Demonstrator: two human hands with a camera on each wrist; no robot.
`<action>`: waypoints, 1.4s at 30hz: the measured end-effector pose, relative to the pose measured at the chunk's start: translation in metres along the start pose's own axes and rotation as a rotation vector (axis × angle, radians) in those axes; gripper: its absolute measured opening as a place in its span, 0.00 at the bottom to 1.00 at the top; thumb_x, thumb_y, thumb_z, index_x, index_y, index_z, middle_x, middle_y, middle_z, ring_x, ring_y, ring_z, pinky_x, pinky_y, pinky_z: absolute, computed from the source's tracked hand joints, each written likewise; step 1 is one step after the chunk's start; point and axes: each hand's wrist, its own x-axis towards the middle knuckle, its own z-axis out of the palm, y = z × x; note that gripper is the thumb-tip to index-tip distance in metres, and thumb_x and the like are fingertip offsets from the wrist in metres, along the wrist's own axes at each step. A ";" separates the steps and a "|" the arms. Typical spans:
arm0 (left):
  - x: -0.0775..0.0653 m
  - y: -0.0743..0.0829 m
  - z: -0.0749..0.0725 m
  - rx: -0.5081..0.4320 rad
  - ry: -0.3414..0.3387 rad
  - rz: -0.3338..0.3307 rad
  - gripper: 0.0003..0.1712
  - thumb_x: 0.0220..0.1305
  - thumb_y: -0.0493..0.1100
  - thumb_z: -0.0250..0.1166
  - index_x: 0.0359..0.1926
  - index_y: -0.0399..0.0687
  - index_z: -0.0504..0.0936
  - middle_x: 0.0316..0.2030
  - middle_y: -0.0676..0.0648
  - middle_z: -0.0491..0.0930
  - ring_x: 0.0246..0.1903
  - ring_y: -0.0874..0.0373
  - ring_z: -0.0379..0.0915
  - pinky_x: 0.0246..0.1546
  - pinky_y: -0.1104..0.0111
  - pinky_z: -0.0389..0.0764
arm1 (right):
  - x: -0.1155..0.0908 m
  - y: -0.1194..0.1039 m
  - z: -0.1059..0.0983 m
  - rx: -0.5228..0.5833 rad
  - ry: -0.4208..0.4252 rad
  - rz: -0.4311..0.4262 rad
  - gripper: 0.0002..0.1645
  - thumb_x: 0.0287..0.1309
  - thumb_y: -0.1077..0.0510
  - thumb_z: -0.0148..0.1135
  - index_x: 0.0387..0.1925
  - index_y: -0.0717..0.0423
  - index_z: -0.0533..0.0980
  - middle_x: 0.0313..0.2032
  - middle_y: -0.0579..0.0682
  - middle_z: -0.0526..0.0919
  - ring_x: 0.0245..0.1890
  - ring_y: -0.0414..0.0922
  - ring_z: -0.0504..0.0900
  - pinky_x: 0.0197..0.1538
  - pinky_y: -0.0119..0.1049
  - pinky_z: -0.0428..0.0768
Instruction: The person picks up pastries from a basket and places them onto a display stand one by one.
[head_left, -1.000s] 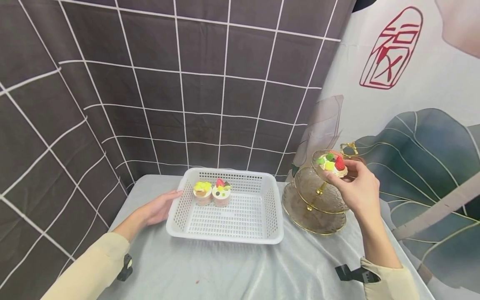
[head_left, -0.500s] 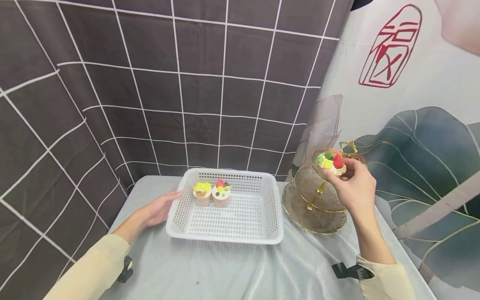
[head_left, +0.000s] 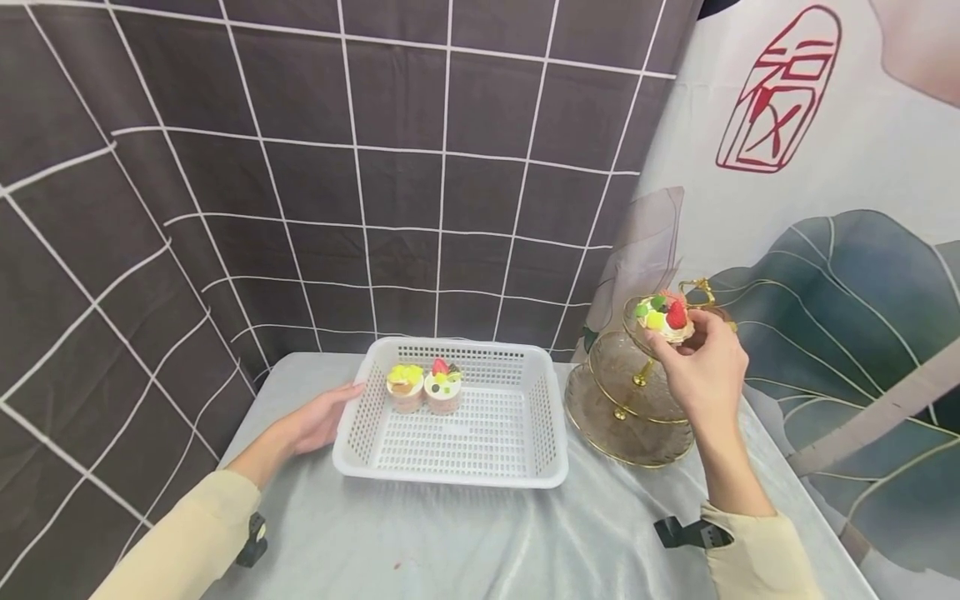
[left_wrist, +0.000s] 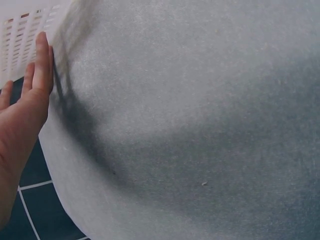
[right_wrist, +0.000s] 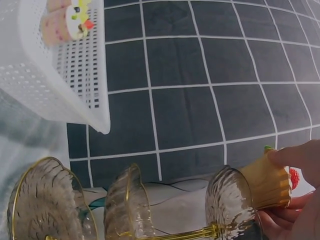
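My right hand (head_left: 708,360) pinches a fruit tart (head_left: 663,320) with a strawberry, green and yellow pieces on white cream. The tart is at the top plate of a three-tier glass stand (head_left: 628,433) with gold rims. In the right wrist view its fluted tan side (right_wrist: 270,182) is close against the top plate (right_wrist: 227,197); whether they touch I cannot tell. My left hand (head_left: 318,418), fingers extended, rests at the left side of a white perforated plastic basket (head_left: 450,477). Two fruit-topped cupcakes, one yellow-topped (head_left: 406,390) and one strawberry-topped (head_left: 442,392), stand in the basket's left part.
A pale blue cloth (head_left: 450,542) covers the table. Dark grid-patterned fabric (head_left: 405,192) hangs behind and to the left, a printed white curtain (head_left: 885,167) to the right. The stand's gold handle (head_left: 699,290) rises behind my right hand.
My right hand and forearm have shifted slightly left, and the tart has risen a little over the top plate. The left hand, basket and cupcakes stay in place.
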 end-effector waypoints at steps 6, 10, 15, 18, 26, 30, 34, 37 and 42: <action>-0.001 -0.002 0.001 -0.001 0.005 -0.008 0.45 0.85 0.62 0.44 0.87 0.51 0.34 0.82 0.32 0.50 0.79 0.34 0.53 0.74 0.43 0.67 | -0.002 0.001 0.006 -0.016 0.002 0.006 0.35 0.60 0.51 0.79 0.62 0.67 0.78 0.49 0.64 0.85 0.46 0.58 0.84 0.39 0.14 0.67; 0.000 -0.002 0.000 0.001 0.002 -0.002 0.45 0.85 0.62 0.44 0.87 0.51 0.34 0.82 0.32 0.50 0.79 0.34 0.53 0.74 0.43 0.67 | -0.001 0.003 0.011 -0.010 0.038 -0.020 0.35 0.58 0.52 0.80 0.61 0.67 0.78 0.49 0.65 0.84 0.46 0.57 0.83 0.39 0.14 0.66; 0.000 -0.002 -0.001 -0.002 0.001 0.000 0.46 0.84 0.63 0.44 0.87 0.52 0.33 0.82 0.32 0.49 0.79 0.33 0.52 0.73 0.42 0.67 | -0.001 0.003 0.016 -0.012 0.069 -0.035 0.35 0.57 0.52 0.81 0.59 0.67 0.79 0.47 0.64 0.82 0.45 0.56 0.80 0.43 0.27 0.70; 0.000 -0.002 -0.001 -0.007 0.001 0.001 0.46 0.84 0.63 0.45 0.87 0.52 0.34 0.82 0.32 0.50 0.79 0.33 0.52 0.73 0.43 0.68 | -0.001 0.003 0.017 -0.009 0.070 -0.039 0.35 0.56 0.52 0.80 0.58 0.69 0.79 0.46 0.65 0.81 0.46 0.60 0.79 0.50 0.45 0.72; 0.000 -0.003 -0.001 -0.012 -0.006 0.004 0.45 0.85 0.62 0.45 0.87 0.50 0.36 0.82 0.32 0.51 0.79 0.34 0.53 0.74 0.44 0.67 | -0.003 0.001 0.018 -0.009 0.070 -0.058 0.35 0.56 0.52 0.80 0.57 0.71 0.78 0.44 0.67 0.79 0.46 0.63 0.77 0.55 0.60 0.67; 0.000 -0.003 -0.001 -0.007 -0.005 0.007 0.45 0.84 0.62 0.45 0.87 0.50 0.36 0.81 0.32 0.52 0.79 0.34 0.54 0.74 0.44 0.68 | -0.005 0.000 0.018 0.007 0.101 -0.049 0.33 0.57 0.53 0.80 0.57 0.70 0.79 0.45 0.65 0.81 0.45 0.59 0.80 0.53 0.43 0.71; 0.001 -0.003 -0.001 -0.009 -0.006 0.011 0.45 0.84 0.62 0.45 0.87 0.51 0.36 0.81 0.32 0.53 0.78 0.35 0.54 0.73 0.44 0.68 | -0.007 0.001 0.019 0.027 0.138 -0.032 0.31 0.59 0.54 0.78 0.58 0.69 0.79 0.47 0.64 0.82 0.43 0.53 0.82 0.44 0.15 0.68; 0.001 -0.003 -0.002 -0.006 -0.006 0.012 0.45 0.84 0.63 0.45 0.87 0.51 0.35 0.81 0.32 0.52 0.79 0.34 0.54 0.73 0.44 0.68 | -0.008 0.000 0.019 0.036 0.151 -0.036 0.31 0.59 0.53 0.78 0.57 0.69 0.79 0.46 0.64 0.83 0.42 0.51 0.83 0.42 0.13 0.67; 0.000 -0.003 -0.002 -0.007 -0.001 0.009 0.45 0.84 0.63 0.45 0.87 0.52 0.35 0.82 0.32 0.51 0.79 0.34 0.52 0.74 0.44 0.67 | -0.010 -0.002 0.019 0.038 0.140 -0.030 0.32 0.60 0.50 0.78 0.57 0.69 0.80 0.44 0.64 0.84 0.41 0.52 0.82 0.43 0.22 0.67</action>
